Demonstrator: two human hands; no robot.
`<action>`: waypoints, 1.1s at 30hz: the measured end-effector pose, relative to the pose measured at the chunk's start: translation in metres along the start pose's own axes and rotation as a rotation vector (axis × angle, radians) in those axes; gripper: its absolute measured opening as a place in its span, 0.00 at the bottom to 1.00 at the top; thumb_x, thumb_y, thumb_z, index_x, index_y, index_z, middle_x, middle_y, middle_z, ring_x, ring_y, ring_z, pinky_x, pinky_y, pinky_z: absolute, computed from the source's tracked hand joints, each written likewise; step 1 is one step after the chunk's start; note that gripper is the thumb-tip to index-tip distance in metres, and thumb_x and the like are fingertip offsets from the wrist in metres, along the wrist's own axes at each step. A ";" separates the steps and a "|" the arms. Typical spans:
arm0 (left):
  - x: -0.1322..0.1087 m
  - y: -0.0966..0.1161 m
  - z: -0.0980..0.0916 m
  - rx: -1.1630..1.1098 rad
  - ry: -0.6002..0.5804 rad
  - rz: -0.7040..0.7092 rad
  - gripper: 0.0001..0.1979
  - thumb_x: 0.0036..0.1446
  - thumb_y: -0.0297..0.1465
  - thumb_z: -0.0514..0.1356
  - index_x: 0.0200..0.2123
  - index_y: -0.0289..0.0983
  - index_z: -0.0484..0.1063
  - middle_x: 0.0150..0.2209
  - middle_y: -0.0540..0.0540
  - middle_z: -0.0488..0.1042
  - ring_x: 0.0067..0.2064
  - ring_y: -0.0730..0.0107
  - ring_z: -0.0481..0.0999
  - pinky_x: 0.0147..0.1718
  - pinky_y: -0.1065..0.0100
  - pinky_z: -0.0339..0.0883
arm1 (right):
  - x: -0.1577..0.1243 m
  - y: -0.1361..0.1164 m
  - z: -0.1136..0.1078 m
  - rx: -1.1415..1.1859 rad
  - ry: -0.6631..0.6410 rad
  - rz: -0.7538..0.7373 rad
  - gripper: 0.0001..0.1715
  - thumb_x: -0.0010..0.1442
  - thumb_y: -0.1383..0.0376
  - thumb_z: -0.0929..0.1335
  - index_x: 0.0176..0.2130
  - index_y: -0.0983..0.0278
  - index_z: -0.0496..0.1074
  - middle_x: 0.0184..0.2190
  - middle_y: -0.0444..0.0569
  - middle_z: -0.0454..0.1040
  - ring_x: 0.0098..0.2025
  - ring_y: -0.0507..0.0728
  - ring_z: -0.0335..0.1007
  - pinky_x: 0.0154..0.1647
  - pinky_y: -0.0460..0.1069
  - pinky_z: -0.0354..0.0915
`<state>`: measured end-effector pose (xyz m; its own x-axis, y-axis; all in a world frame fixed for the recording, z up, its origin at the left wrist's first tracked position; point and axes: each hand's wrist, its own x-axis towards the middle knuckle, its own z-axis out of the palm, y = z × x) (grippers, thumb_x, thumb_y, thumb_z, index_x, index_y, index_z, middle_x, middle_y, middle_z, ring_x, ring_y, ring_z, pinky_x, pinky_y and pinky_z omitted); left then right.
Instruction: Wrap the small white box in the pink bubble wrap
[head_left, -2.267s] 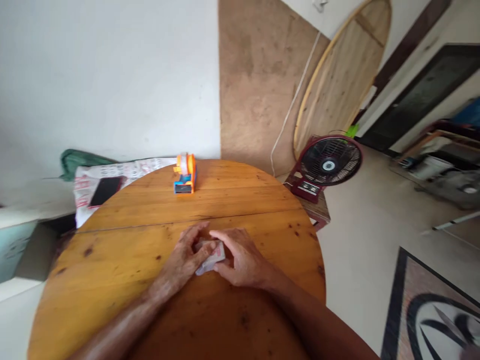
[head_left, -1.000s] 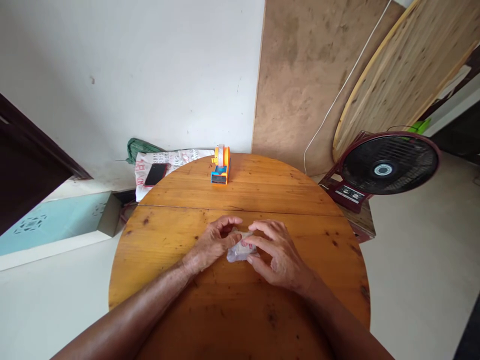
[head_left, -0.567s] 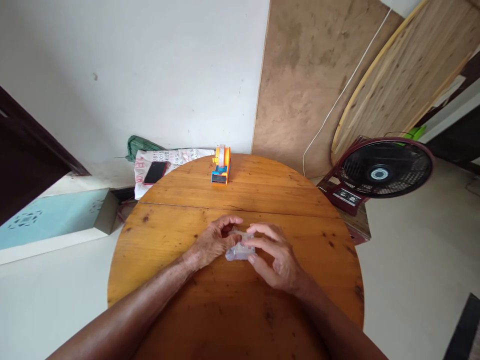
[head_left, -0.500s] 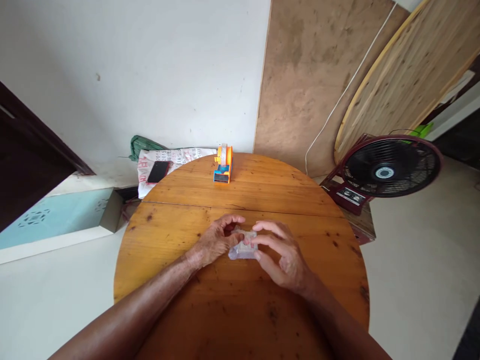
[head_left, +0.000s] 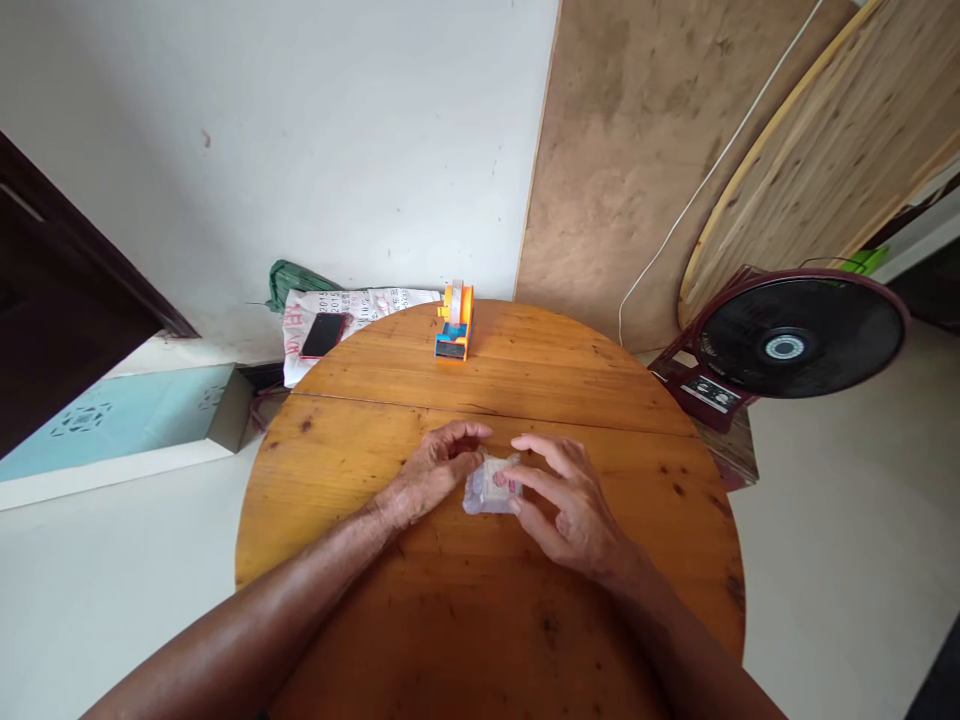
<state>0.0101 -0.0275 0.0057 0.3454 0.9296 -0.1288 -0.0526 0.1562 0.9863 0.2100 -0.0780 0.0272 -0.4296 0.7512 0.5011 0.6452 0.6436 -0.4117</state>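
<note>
A small flat packet, wrapped in clear crinkled plastic with a pale face and red print, lies on the round wooden table between my hands. My left hand is at its upper left corner, thumb tip close to the edge and fingers curved apart from the thumb. From the right, my right hand holds the packet's right edge lightly: one fingertip rests on the top face and the thumb sits at the near side, while another finger is raised. The packet's underside is hidden.
An orange and blue tape dispenser stands at the table's far edge. Behind the table's left edge, a phone lies on a printed white sack beside a green bag. A dark red fan is at the right.
My left thumb has slid off the packet's face to its upper left corner, uncovering more of the red print. The right hand keeps nearly the same pose. The view has shifted slightly.
</note>
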 end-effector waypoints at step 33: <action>0.002 0.008 -0.009 0.043 0.123 -0.019 0.16 0.43 0.38 0.66 0.35 0.36 0.75 0.34 0.48 0.76 0.36 0.66 0.73 0.40 0.66 0.65 | 0.001 0.007 -0.006 0.060 -0.006 0.122 0.25 0.55 0.68 0.68 0.53 0.60 0.66 0.54 0.53 0.69 0.57 0.62 0.64 0.57 0.58 0.60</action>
<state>0.0018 -0.0212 0.0127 0.2279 0.9611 -0.1562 -0.0057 0.1617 0.9868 0.2179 -0.0734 0.0293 -0.3542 0.8254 0.4397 0.6538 0.5547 -0.5146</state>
